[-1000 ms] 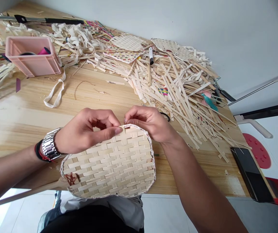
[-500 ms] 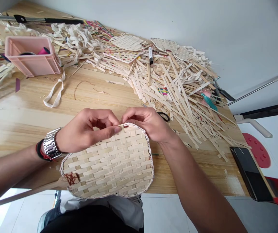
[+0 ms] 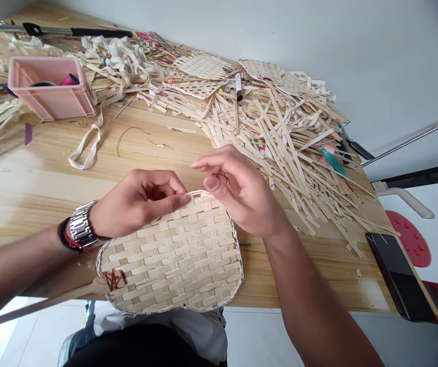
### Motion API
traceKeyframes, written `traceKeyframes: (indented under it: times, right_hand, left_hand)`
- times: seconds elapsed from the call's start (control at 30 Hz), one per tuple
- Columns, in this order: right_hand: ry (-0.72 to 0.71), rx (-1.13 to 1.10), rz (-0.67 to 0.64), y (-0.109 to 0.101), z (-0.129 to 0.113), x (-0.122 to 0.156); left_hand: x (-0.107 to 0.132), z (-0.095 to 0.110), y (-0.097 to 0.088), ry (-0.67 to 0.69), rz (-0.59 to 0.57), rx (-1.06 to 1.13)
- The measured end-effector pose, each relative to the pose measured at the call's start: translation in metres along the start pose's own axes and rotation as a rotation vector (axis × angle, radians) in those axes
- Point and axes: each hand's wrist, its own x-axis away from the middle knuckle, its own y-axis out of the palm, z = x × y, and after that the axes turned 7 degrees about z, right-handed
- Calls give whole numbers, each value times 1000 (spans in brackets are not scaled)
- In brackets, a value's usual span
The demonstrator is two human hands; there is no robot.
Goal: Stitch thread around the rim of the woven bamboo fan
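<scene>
1. Pinching the top rim of the pale woven bamboo fan [image 3: 169,257] with my left hand [image 3: 138,201], I had my thumb [image 3: 175,202] pressed on the weave and my other fingers curled behind the edge, so that hand was closed on the fan.
2. My right hand [image 3: 237,191] had let go and was raised, its fingers loosely apart in the air just right of the pinch. I could not tell whether its heel touched the rim.
3. The fan lay below both sets of fingertips, toward my body, overhanging the near edge of the light wood table [image 3: 146,153]. Its long axis ran from the flat wooden handle [image 3: 50,300] at lower left up toward the rim at upper right. My left hand was nearer the handle end, and my right hand was nearer the upper-right curve.
4. The fan was a flat, rounded panel of smooth over-and-under strips, with a thin pale binding around the edge and a dark red cord stitching [image 3: 113,279] beside the handle.
5. Beyond my hands lay a tangled heap of cream bamboo strips [image 3: 280,142], a pink plastic crate [image 3: 50,97], a black-capped white marker [image 3: 238,86] and a black smartphone [image 3: 398,275]. A silver link wristwatch [image 3: 81,228] sat on my left wrist.
</scene>
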Motion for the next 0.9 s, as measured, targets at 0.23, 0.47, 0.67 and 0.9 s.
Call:
traceKeyframes:
  times: [0.23, 0.47, 0.67, 0.9]
  right_hand:
    - [-112, 45, -20, 7, -4, 2]
    - [-105, 41, -6, 13, -6, 4]
    - [-91, 18, -37, 18, -5, 3]
    - [-46, 13, -83, 12, -5, 3]
  left_hand:
    - [0, -1, -4, 13, -24, 17]
    - [2, -3, -5, -2, -72, 8]
    - [1, -3, -4, 0, -67, 1]
    - [-1, -3, -3, -1, -31, -17]
